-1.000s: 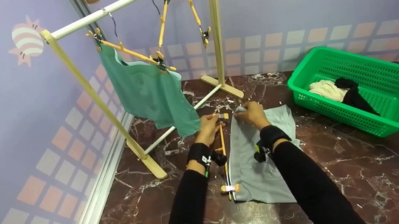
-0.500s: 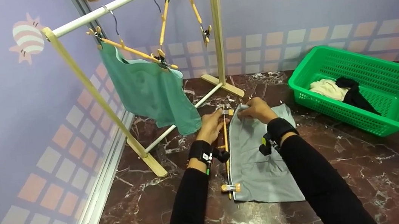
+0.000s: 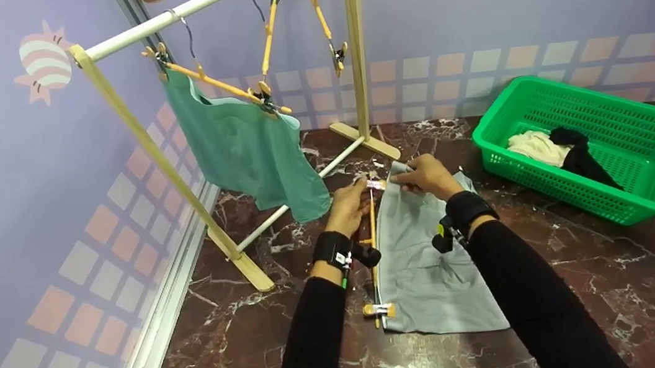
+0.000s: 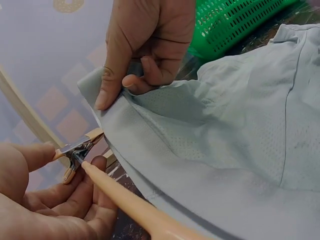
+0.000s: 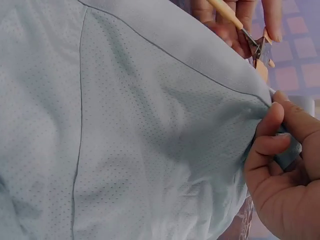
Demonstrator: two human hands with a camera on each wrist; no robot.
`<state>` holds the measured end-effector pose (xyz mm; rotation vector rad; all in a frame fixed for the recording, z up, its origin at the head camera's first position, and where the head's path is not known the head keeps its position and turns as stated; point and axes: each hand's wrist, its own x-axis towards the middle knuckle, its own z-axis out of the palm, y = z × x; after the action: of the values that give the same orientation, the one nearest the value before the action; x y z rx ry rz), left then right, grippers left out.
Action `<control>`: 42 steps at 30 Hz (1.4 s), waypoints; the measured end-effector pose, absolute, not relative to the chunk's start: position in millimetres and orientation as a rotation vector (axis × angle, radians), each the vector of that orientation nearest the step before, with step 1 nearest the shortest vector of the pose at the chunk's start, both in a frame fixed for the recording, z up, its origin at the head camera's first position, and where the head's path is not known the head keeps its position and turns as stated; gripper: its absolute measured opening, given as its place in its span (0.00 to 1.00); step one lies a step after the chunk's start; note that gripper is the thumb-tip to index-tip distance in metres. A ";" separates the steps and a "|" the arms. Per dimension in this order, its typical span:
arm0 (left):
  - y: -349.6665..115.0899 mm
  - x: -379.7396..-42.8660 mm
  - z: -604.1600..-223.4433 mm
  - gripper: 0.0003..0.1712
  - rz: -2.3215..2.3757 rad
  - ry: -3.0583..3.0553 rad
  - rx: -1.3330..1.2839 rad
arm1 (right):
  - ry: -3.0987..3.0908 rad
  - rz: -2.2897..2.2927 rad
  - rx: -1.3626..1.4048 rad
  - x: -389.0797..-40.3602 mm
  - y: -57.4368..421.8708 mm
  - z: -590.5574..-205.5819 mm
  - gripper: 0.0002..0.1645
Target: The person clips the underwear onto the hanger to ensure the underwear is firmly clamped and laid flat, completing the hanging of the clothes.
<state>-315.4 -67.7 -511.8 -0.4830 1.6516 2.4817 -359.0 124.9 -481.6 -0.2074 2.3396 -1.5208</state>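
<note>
Light grey shorts lie on the floor, waistband along an orange clip hanger. My left hand pinches the orange clip at the hanger's far end, thumb on one handle and fingers behind. My right hand pinches the far corner of the waistband and holds it raised beside that clip. In the left wrist view the clip's tip meets the waistband's edge; whether cloth is between its jaws cannot be told. At the hanger's near end a second clip sits on the waistband.
At the left stands a drying rack with green shorts clipped to a hanger and two bare hangers. A green basket on the right holds cream and black clothes. Walls enclose the left and back.
My right hand has lifted the waistband corner and shifted slightly farther off and right. My left hand has moved a little right with the clip, so clip and cloth are closer together.
</note>
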 end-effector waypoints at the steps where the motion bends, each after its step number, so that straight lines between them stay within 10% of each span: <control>1: -67.9 -315.0 -511.7 0.15 2.476 1.656 -0.490 | 2.344 -1.516 -0.218 -358.8 125.0 -481.1 0.20; 42: -63.8 -313.7 -499.2 0.16 2.514 1.722 -0.512 | 2.433 -1.423 -0.413 -360.0 129.6 -469.4 0.16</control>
<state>-313.7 -63.8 -499.2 -0.5121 1.7223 2.5141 -360.0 129.6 -469.4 -0.4127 2.4334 -1.4228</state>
